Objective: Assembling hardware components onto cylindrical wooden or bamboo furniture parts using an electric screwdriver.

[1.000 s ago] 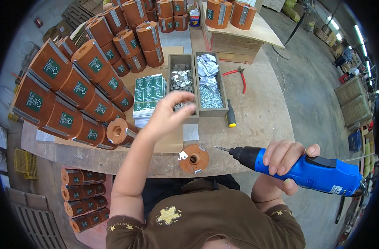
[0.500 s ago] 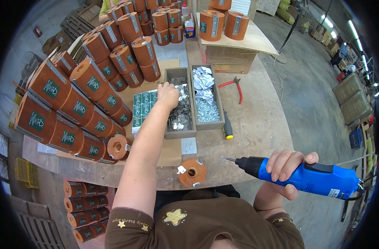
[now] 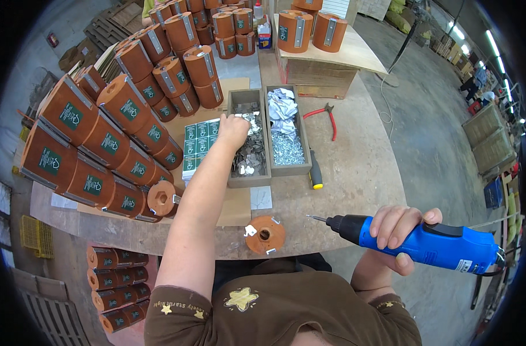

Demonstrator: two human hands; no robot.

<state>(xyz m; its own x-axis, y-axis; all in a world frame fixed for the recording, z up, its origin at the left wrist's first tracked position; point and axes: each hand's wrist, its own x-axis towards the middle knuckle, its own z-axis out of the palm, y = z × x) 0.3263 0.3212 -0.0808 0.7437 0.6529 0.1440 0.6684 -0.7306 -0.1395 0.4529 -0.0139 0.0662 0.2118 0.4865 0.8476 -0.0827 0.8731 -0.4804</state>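
My left hand (image 3: 234, 130) reaches into a long grey wooden box (image 3: 250, 182) of small dark and whitish flat metal pieces (image 3: 251, 158). Its fingers are bent together over the pieces; whatever they pinch is hidden. In my right hand (image 3: 396, 230) is a blue electric screwdriver (image 3: 447, 249), held level with its thin bit pointing left. Between my arms, near the table's front edge, an orange-brown cylinder (image 3: 277, 230) shows its round end, with a hole in the middle. A small white piece and metal tabs sit at its rim.
A second box (image 3: 303, 170) holds screws and crumpled wrapping. Beside it lie red pliers (image 3: 333, 124) and a yellow-and-black screwdriver (image 3: 316, 173). Green label stacks (image 3: 193, 147) and piled labelled cylinders (image 3: 110, 147) crowd the left. A raised board (image 3: 355, 55) carries more cylinders.
My left hand stays in the box of metal pieces with only a slight shift. The view has tilted a little; the screwdriver is held as before.
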